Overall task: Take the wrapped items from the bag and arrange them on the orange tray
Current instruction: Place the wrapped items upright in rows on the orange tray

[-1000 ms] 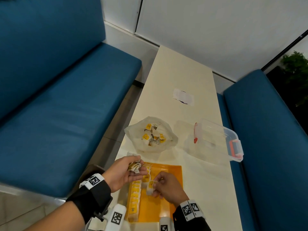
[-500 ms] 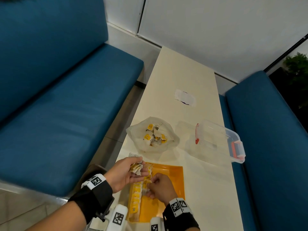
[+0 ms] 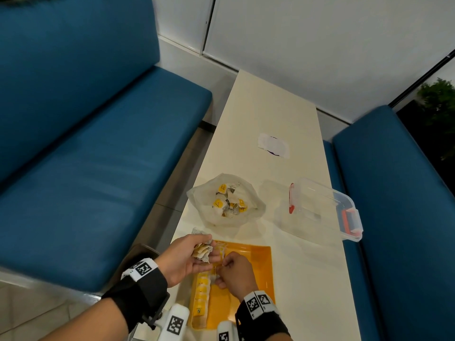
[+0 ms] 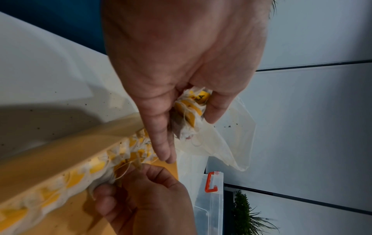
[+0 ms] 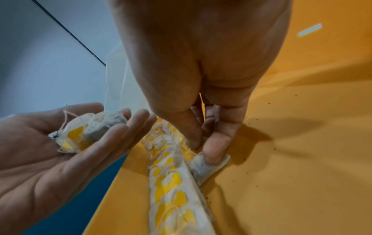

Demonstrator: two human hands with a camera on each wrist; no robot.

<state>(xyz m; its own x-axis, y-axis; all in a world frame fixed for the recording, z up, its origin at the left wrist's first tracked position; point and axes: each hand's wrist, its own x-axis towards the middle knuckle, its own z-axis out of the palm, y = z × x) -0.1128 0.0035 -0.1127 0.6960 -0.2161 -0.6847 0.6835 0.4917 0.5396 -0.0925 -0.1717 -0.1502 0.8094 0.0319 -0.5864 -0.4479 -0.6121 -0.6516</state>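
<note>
A clear plastic bag [image 3: 225, 201] of white-and-yellow wrapped items lies open on the table beyond the orange tray [image 3: 256, 264]. A row of wrapped items [image 3: 202, 295] runs along the tray's left side [image 5: 171, 182]. My left hand [image 3: 187, 257] hovers palm-up over the tray's far left corner and holds a small bundle of wrapped items [image 3: 202, 249] [image 5: 88, 132] [image 4: 191, 109]. My right hand [image 3: 236, 274] is low on the tray, its thumb and fingers pinching one wrapped item [image 5: 207, 167] beside the row.
A clear lidded box [image 3: 325, 207] with red clips lies at the table's right edge. A white sticker [image 3: 273, 145] is farther along the table [image 3: 266, 107]. Blue bench seats [image 3: 86, 168] flank both sides.
My right hand has shifted left toward the row with the item it pinches. My left hand stays in place with its bundle.
</note>
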